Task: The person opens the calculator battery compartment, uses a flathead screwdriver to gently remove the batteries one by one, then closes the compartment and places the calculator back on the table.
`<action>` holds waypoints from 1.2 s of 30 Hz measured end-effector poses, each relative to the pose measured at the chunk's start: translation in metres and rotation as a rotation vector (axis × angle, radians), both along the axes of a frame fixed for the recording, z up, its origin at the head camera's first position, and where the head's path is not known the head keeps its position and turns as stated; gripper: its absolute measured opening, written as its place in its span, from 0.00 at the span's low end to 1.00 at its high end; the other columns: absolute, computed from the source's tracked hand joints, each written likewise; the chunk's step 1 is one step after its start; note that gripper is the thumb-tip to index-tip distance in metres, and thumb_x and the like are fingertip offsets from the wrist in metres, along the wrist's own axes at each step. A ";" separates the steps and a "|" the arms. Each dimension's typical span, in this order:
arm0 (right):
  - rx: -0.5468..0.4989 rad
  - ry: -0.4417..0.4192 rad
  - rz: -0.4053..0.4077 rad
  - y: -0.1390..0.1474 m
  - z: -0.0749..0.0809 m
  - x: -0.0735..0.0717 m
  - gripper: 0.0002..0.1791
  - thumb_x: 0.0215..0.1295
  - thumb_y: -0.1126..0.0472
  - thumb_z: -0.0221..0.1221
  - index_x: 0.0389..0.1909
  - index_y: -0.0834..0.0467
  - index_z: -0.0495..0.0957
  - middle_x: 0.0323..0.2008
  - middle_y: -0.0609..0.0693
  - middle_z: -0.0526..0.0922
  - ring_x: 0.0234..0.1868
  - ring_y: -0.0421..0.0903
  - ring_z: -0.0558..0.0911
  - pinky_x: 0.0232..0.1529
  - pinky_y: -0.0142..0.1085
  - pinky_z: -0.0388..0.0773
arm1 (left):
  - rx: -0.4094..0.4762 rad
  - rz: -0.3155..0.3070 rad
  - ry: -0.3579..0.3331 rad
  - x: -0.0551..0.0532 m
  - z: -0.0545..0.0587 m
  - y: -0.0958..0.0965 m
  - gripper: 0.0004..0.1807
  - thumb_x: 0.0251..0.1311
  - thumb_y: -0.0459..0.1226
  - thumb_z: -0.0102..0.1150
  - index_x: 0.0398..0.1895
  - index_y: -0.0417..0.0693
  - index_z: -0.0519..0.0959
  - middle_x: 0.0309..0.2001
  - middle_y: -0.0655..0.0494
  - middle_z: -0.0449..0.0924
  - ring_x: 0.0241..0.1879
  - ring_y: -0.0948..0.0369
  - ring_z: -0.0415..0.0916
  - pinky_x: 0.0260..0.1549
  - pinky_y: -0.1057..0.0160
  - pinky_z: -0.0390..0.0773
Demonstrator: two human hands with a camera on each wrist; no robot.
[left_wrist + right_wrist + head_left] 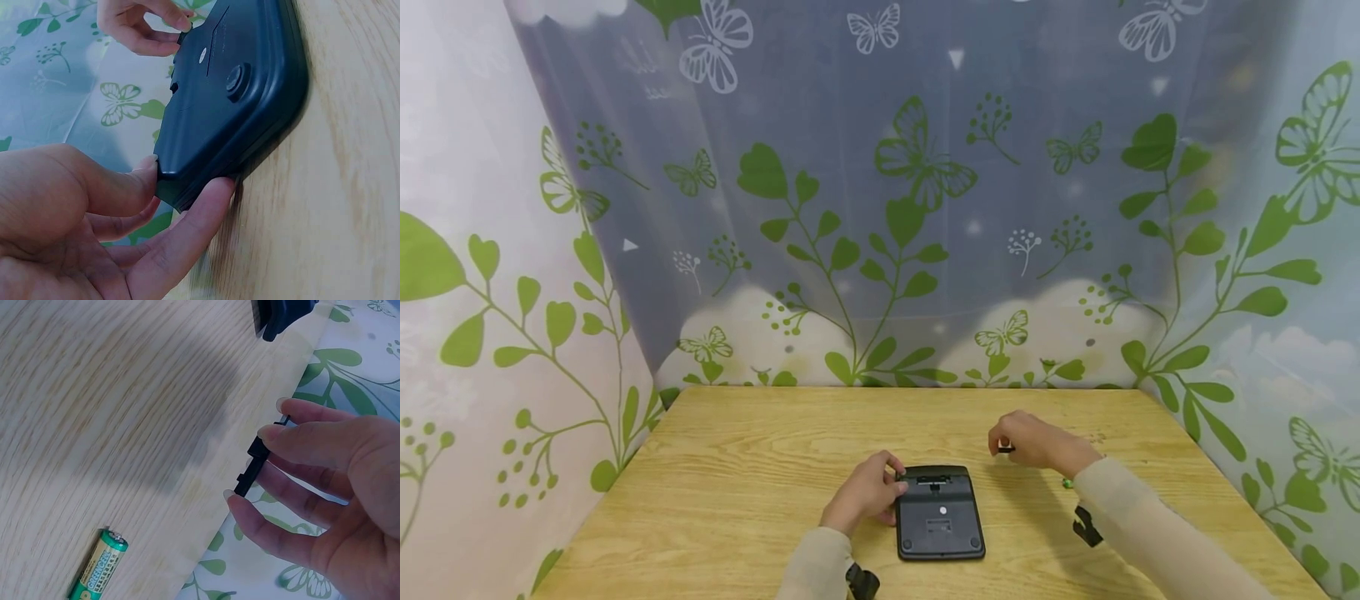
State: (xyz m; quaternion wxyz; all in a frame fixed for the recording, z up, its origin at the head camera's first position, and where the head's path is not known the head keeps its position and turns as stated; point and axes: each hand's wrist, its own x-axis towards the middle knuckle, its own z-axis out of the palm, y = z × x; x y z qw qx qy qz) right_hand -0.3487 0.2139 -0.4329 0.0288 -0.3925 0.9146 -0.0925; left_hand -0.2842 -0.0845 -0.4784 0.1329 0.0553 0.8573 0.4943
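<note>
A black calculator (940, 525) lies face down on the table, its back showing a recess (934, 481) near the top edge. My left hand (867, 487) grips its upper left corner. In the left wrist view, the thumb presses the back of the calculator (206, 125) and a finger lies along its side. To the right, my right hand (1033, 439) is raised apart from the calculator. It pinches a small black battery cover (250, 472) with tabs, best seen in the right wrist view. A green and gold battery (100, 565) lies on the table near that hand.
The wooden table (760, 433) meets a leaf-and-butterfly printed curtain (820, 333) at the back, with more printed cloth on both sides. Black wrist mounts (1087, 527) hang under both sleeves.
</note>
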 end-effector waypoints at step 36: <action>-0.009 -0.015 0.052 -0.030 0.013 0.018 0.14 0.59 0.78 0.66 0.39 0.57 0.88 0.38 0.50 0.88 0.39 0.47 0.85 0.39 0.37 0.86 | 0.012 -0.003 0.009 0.003 0.002 0.000 0.10 0.71 0.30 0.60 0.53 0.41 0.74 0.38 0.46 0.75 0.23 0.55 0.80 0.21 0.58 0.88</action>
